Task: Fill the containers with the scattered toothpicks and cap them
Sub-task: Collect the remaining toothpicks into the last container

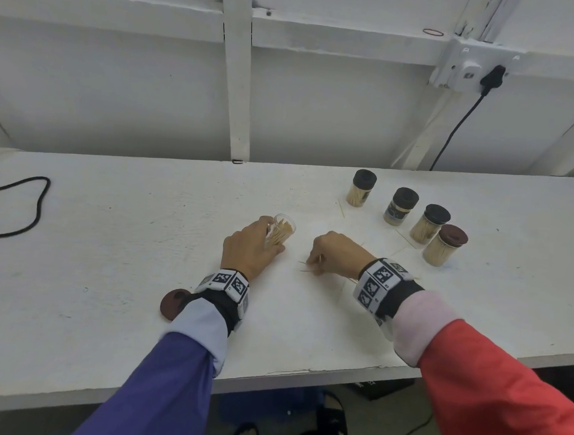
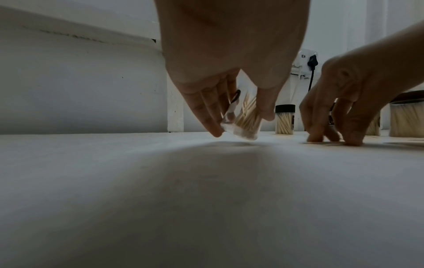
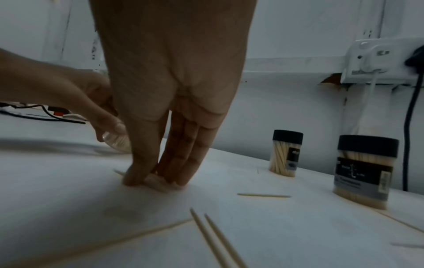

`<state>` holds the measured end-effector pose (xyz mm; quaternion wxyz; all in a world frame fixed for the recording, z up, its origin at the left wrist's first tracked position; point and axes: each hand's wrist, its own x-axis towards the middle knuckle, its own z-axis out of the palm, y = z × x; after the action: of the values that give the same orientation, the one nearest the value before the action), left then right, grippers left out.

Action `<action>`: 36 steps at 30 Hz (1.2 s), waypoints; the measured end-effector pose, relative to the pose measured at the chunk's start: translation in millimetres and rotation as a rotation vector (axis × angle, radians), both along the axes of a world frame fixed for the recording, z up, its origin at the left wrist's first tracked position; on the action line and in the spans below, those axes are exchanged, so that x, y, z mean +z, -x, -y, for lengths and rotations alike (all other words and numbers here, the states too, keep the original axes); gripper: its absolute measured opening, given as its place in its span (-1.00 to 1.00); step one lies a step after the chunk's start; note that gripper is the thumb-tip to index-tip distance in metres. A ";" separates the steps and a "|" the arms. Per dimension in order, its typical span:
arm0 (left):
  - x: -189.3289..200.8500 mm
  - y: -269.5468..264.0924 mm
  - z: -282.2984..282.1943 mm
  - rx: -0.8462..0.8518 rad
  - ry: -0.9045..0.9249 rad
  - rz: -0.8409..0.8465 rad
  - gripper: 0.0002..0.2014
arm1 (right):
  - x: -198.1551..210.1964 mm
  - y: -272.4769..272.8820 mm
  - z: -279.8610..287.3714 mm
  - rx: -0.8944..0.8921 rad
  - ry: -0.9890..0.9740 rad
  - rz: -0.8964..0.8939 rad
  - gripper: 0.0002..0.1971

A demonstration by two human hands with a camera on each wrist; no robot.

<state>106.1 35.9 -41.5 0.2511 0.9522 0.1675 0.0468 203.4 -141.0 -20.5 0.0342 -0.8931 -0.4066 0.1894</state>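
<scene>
Clear plastic, the open container (image 1: 280, 233) sat tilted in the left hand (image 1: 250, 247), fingers curled round it, its mouth leaning toward two o'clock. At three o'clock from it the right hand (image 1: 336, 253) pinched loose toothpicks (image 3: 215, 234) against the white table (image 1: 105, 237). Four capped jars (image 1: 401, 205) stood at one o'clock; a maroon lid (image 1: 172, 304) lay beside the left wrist. Best, I judged, to gather the sticks parallel, then feed them in points first.
</scene>
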 end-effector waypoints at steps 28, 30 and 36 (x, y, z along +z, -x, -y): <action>-0.9 0.9 0.3 -0.030 0.008 0.008 -0.46 | 3.5 18.0 2.8 0.095 0.202 0.102 -0.87; -0.7 1.2 0.7 -0.031 0.011 0.008 -0.47 | 2.2 21.4 2.0 0.131 0.255 0.143 -0.82; 2.2 1.9 1.7 -0.032 -0.001 -0.001 -0.48 | 15.0 12.8 3.7 -0.122 -0.080 0.104 -0.89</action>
<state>104.2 34.2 -39.3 0.2512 0.9550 0.1522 0.0424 190.6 -144.7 -5.5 0.0603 -0.9228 -0.3598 0.1237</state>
